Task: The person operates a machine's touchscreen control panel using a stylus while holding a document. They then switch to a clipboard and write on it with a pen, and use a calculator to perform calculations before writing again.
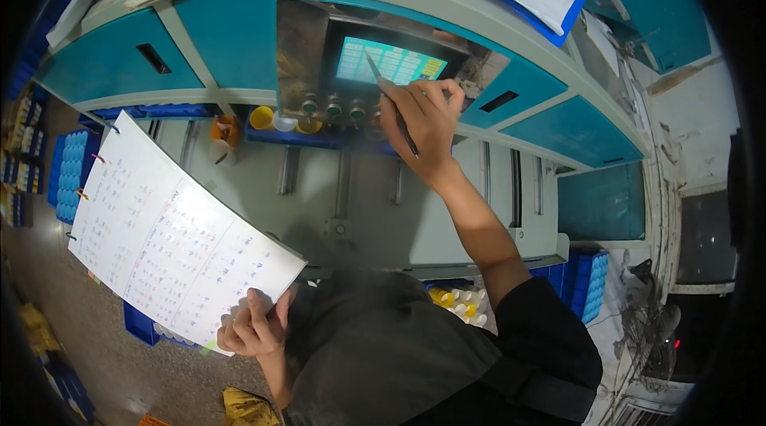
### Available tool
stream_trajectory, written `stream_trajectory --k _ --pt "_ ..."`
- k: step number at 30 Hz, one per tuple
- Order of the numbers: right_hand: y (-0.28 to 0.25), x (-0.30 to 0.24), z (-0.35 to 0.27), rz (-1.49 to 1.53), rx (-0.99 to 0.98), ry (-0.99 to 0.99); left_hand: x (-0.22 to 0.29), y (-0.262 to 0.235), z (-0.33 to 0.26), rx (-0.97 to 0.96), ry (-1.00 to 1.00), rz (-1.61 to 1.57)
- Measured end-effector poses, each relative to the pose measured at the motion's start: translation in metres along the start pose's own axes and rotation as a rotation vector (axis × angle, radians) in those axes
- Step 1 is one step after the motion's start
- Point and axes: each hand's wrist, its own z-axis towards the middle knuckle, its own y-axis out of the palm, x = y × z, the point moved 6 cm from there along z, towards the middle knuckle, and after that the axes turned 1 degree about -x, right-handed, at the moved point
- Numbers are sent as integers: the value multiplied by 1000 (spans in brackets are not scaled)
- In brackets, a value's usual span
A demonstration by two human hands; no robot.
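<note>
Teal doors [235, 43] flank a steel panel [299, 35], its lit screen [395, 65] just ahead of the nearer, right hand [423, 119], which is closed round a pen [411, 143] slanting forward-left over the screen; whether the tip touches, I can't tell. The left hand [254, 326] clamps the notebook [179, 234] by its near right edge, the handwriting, like the screen's labels, too small to read.

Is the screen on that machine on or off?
On: the screen glows blue-green, with rows of little boxes showing on it.
</note>
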Motion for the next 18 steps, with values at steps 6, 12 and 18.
stream_trajectory --k 6,12,18 --pt "10 -1 11 -21 -28 -9 1 1 0 -3 -6 1" --pt "13 -4 -2 25 -41 -5 0 1 -2 -25 -2 -5" --pt "18 -4 0 10 -64 -2 -1 1 -1 -22 5 -16"
